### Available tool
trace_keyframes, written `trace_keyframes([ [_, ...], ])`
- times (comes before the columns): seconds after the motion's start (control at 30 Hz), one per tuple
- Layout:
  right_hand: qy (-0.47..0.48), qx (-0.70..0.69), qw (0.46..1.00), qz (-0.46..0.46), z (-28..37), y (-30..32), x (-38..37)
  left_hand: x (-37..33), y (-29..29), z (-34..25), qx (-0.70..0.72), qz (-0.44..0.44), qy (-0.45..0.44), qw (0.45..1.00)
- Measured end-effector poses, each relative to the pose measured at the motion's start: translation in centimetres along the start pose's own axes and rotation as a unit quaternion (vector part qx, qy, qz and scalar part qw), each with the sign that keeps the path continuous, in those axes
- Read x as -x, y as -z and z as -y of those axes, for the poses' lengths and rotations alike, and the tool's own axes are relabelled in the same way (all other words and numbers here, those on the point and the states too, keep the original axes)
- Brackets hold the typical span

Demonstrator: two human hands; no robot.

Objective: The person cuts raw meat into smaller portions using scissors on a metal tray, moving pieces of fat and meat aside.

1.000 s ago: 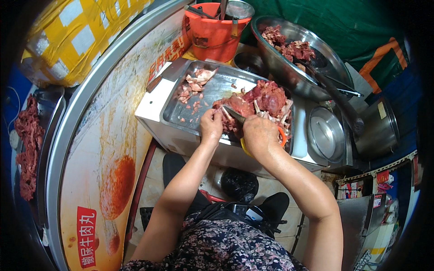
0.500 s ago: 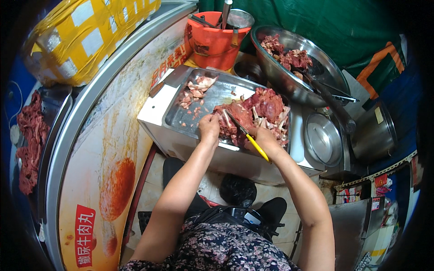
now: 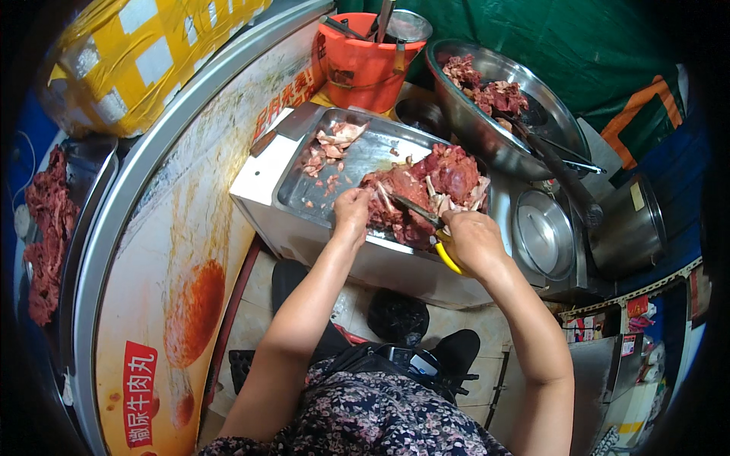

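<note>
A large piece of raw red meat with pale bones (image 3: 449,171) lies in a shallow steel tray (image 3: 304,197). At its left end, my left hand (image 3: 352,214) is closed on the edge of the meat. My right hand (image 3: 473,239) grips yellow-handled scissors (image 3: 411,207) near the tray's front right. Their dark blades point left across the meat, beside a pale bone. Whether the blades are parted is hard to see. Pale trimmings of fat and meat (image 3: 338,139) rest in the tray's far left part, with small scraps near them.
Behind the tray stand an orange bucket (image 3: 365,64) with tools and a big steel bowl (image 3: 559,114) with meat scraps. A round steel pan (image 3: 544,228) and a tall pot (image 3: 627,228) stand at right. More meat (image 3: 49,235) lies far left, beyond the curved counter panel.
My right hand has moved slightly right and changed its hold on the scissors, so their handles turned and a yellow loop shows. My left hand stays at the meat's left end.
</note>
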State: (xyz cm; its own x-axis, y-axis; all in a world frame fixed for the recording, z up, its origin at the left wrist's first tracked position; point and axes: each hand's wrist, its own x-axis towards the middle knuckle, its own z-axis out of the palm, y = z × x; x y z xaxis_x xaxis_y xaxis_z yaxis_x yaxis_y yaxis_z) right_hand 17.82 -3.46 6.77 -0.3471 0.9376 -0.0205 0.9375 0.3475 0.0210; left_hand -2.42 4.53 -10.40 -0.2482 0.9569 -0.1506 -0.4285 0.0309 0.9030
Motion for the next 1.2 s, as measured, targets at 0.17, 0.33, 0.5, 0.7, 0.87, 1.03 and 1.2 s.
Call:
trace_keyframes([
  [0.17,0.03,0.091,0.995,-0.027,0.6,1.3,1.0,-0.2,0.0,0.1,-0.001,0.0,-0.003,1.0],
  [0.33,0.049,0.261,0.957,-0.116,1.1,0.9,-0.9,0.1,-0.6,0.0,0.004,-0.016,-0.027,1.0],
  [0.5,0.124,0.316,0.932,-0.13,0.0,1.2,-1.9,0.1,-0.5,-0.1,0.038,0.014,-0.022,0.999],
  [0.7,0.141,0.304,0.931,-0.142,-0.2,2.7,-1.9,0.7,-0.6,-0.1,0.0,0.002,-0.049,0.999],
  [0.87,0.164,0.368,0.904,-0.143,0.5,3.2,-2.1,0.3,-0.8,-0.2,-0.014,-0.023,-0.039,0.999],
  [1.03,0.219,0.4,0.874,-0.164,0.6,3.6,-2.9,0.3,-1.1,-0.8,-0.034,-0.042,-0.013,0.998],
  [1.2,0.26,0.507,0.804,-0.168,2.1,3.8,-4.4,0.2,-0.7,-1.1,0.002,0.001,0.033,0.999],
])
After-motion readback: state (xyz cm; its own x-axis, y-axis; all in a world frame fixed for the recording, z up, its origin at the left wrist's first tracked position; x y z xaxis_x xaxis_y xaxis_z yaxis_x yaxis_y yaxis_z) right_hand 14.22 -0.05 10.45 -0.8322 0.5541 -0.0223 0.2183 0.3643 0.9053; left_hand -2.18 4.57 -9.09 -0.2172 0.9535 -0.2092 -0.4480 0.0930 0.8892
